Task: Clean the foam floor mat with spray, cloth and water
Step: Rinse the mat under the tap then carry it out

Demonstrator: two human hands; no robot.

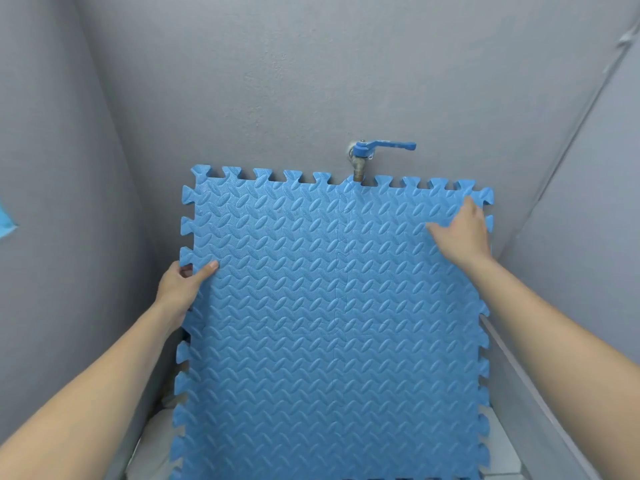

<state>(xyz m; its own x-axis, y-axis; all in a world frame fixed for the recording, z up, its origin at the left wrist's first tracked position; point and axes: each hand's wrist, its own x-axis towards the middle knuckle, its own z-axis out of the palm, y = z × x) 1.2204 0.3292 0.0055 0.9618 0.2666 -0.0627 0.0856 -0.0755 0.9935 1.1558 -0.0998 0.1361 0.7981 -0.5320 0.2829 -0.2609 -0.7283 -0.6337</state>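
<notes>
Blue foam mat [332,323] stands up on its edge against the grey wall [311,81], right in the middle of a narrow corner. It has bumpy leaf shapes all over and puzzle teeth round its sides. A thin seam runs down its middle where pieces join.

The left hand [181,289] grips the mat's left edge, with the thumb on the front and the fingers curled behind a tooth. The right hand [464,232] lies on the front near the top right corner, fingers straight and spread, pressing on the foam and grasping nothing.

Just above the mat's top edge, a metal tap [360,164] sticks out of the wall. Its blue handle [391,147] points to the right. The tap's spout touches the top teeth of the mat. White floor [502,455] shows low down beside the mat.
</notes>
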